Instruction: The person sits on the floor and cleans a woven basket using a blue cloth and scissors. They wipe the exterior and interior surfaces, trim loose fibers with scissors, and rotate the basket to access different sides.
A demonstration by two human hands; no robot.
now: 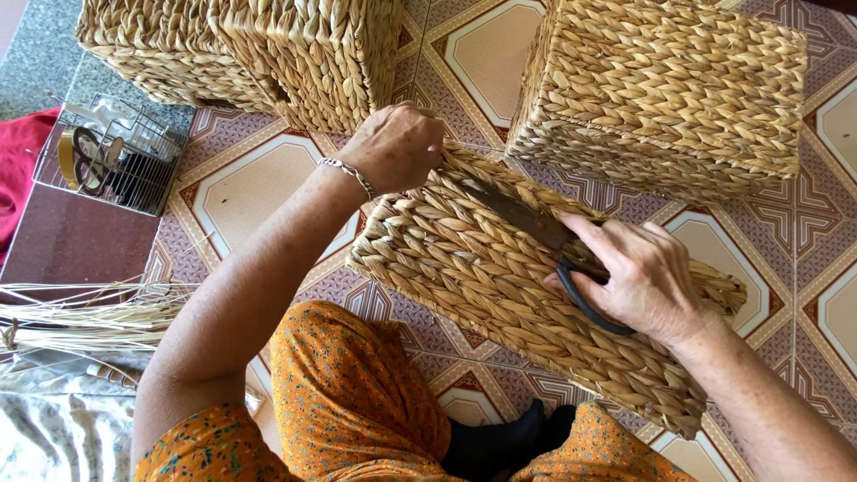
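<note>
Rough woven-straw basket [500,286] — dull metal scissors [536,228], black handles.

Tan braided basket [500,268], blk-handled scissors [571,268], orange floral clothes [357,393], maroon/cream geometric floor tiles [259,187].

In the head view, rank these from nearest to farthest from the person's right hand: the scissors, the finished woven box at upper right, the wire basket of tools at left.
1. Scissors: held in the right hand, lying on the woven piece.
2. Finished woven box: above the hand, upper right.
3. Wire basket: far left, beyond the left hand.
</note>
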